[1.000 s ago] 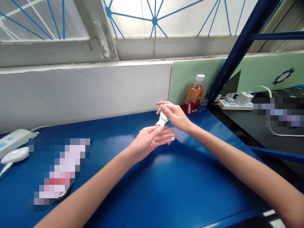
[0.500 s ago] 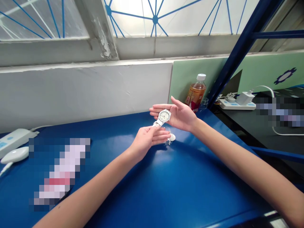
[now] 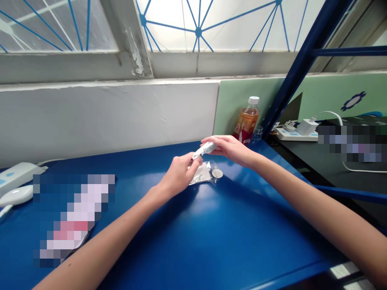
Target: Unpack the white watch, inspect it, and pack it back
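Above the blue tabletop (image 3: 217, 233) a white wristwatch (image 3: 204, 149) is tilted, its dial seen at a slant. My left hand (image 3: 179, 173) is closed on the strap end, thumb and fingers pinching it. My right hand (image 3: 231, 149) curves its fingers round the case end of the watch from the far right side; its thumb is partly hidden. Just below the hands lies a clear plastic packet (image 3: 202, 173) with something white in it. Beside this packet rests a small white round piece (image 3: 217, 173) with clear plastic around it.
A drink bottle (image 3: 247, 119) with a white cap stands at the back against the green panel. On the left are a blurred-out flat item (image 3: 81, 213), a white power strip (image 3: 18, 175) and a white mouse-like device (image 3: 17, 195). A blue metal post (image 3: 298, 66) rises at the right.
The watch has tipped so its dial no longer faces me. My right hand has turned from an open palm behind the watch to fingers curved round it. My left hand's fingers have curled in.
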The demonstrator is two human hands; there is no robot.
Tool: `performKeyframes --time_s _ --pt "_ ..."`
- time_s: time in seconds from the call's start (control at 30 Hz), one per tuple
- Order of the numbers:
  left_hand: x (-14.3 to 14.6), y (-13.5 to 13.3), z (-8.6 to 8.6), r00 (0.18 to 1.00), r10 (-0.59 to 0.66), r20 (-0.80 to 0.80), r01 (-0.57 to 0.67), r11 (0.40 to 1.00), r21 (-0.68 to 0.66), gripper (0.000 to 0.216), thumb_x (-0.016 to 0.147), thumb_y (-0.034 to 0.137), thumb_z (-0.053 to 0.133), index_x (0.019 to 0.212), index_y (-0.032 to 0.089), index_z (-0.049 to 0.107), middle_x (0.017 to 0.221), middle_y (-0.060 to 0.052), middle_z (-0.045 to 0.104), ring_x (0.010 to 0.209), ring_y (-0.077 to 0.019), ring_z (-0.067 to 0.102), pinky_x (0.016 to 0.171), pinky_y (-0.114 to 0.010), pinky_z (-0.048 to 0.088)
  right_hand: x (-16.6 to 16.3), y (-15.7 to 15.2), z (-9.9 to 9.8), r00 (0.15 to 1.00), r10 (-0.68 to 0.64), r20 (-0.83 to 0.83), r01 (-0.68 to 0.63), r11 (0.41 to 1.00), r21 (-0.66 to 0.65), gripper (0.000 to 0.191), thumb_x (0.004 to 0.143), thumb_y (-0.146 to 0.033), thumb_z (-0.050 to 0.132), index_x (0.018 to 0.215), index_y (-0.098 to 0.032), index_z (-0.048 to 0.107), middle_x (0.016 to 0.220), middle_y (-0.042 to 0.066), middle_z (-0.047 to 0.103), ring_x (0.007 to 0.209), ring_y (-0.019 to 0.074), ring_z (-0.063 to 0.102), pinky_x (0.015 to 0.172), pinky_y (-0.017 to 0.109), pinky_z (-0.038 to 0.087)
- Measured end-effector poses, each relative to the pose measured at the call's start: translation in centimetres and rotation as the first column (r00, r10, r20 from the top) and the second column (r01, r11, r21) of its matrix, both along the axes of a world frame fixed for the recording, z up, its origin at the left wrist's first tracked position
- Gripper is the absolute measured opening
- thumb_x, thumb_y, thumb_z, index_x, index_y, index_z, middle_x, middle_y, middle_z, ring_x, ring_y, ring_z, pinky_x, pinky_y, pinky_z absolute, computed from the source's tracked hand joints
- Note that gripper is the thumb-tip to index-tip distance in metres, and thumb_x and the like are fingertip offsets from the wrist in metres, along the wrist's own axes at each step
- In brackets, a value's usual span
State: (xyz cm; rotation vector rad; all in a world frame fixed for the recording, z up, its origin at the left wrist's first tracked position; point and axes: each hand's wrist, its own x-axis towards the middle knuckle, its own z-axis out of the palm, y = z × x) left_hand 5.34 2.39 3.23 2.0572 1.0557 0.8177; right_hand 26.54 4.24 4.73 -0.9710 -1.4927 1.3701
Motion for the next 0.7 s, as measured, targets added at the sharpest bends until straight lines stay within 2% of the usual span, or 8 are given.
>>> performKeyframes --time_s 0.07,0.13,0.27,0.33,0.43,0.57,0.7 --pt "-0.7 0.4 -0.3 0.981 -0.014 -0.193 0.056 0.975 0.215 0.029 0.099 0.031 0.044 0.112 0.017 0.065 0.088 -0.005 0.074 0.076 -0.0213 0.070 0.073 -0.033 0.053 0.7 -1.0 -0.7 0.996 -0.042 0.073 0.037 0.997 0.071 0.033 0.088 -0.045 0.063 0.104 -0.019 0.075 0.098 0.005 0.076 0.093 0.0202 0.071 0.089 0.037 0.057" --pt "-0.9 0.6 -0.7 0.956 -0.052 -0.290 0.139 0.948 0.286 0.033 0.102 0.032 0.039 0.123 0.019 0.061 0.106 -0.008 0.073 0.091 -0.0228 0.070 0.080 -0.034 0.053 1.2 -2.1 -1.3 0.989 -0.070 0.130 0.054 0.991 0.126 0.032 0.083 -0.043 0.070 0.103 -0.018 0.076 0.092 0.005 0.077 0.083 0.0211 0.073 0.078 0.037 0.060" --pt "-1.0 0.3 -1.8 0.914 -0.011 -0.406 0.194 0.891 0.411 0.042 0.101 0.033 0.041 0.137 0.016 0.052 0.126 -0.014 0.066 0.114 -0.0279 0.064 0.093 -0.039 0.051 1.7 -3.8 -2.8 0.963 -0.243 0.120 0.219 0.959 0.179 0.028 0.076 -0.037 0.078 0.097 -0.020 0.079 0.101 0.008 0.078 0.093 0.0260 0.073 0.085 0.041 0.059" --pt "-1.3 0.2 -2.4 0.893 0.008 -0.451 0.210 0.877 0.432 0.053 0.097 0.039 0.049 0.142 0.011 0.046 0.135 -0.018 0.059 0.124 -0.0317 0.057 0.100 -0.044 0.047 1.8 -4.1 -3.6 0.944 -0.310 0.112 0.277 0.930 0.241 0.024 0.075 -0.035 0.078 0.094 -0.020 0.080 0.104 0.010 0.077 0.103 0.0288 0.070 0.089 0.042 0.057" --pt "-2.2 0.2 -3.1 0.870 -0.022 -0.492 0.252 0.879 0.405 0.057 0.093 0.047 0.057 0.136 0.010 0.052 0.137 -0.021 0.057 0.128 -0.0352 0.052 0.106 -0.049 0.042 2.2 -4.0 -4.4 0.925 -0.356 0.132 0.297 0.895 0.334 0.020 0.077 -0.034 0.075 0.090 -0.020 0.080 0.106 0.011 0.076 0.107 0.0303 0.069 0.087 0.042 0.058" --pt "-2.6 0.3 -3.6 0.900 -0.052 -0.433 0.235 0.895 0.380 0.053 0.093 0.048 0.058 0.133 0.014 0.053 0.135 -0.019 0.058 0.124 -0.0335 0.054 0.106 -0.052 0.041 3.0 -3.7 -5.0 0.886 -0.414 0.211 0.300 0.856 0.422 0.016 0.079 -0.031 0.071 0.088 -0.020 0.078 0.108 0.011 0.075 0.100 0.0280 0.071 0.079 0.038 0.060" --pt "-2.3 0.0 -3.9 0.922 -0.043 -0.384 0.201 0.902 0.382 0.048 0.097 0.046 0.049 0.134 0.016 0.051 0.134 -0.016 0.058 0.126 -0.0307 0.054 0.113 -0.056 0.032 3.8 -3.5 -5.4 0.825 -0.485 0.290 0.298 0.809 0.506 0.011 0.078 -0.025 0.069 0.084 -0.019 0.077 0.103 0.010 0.076 0.091 0.0250 0.073 0.075 0.035 0.059"
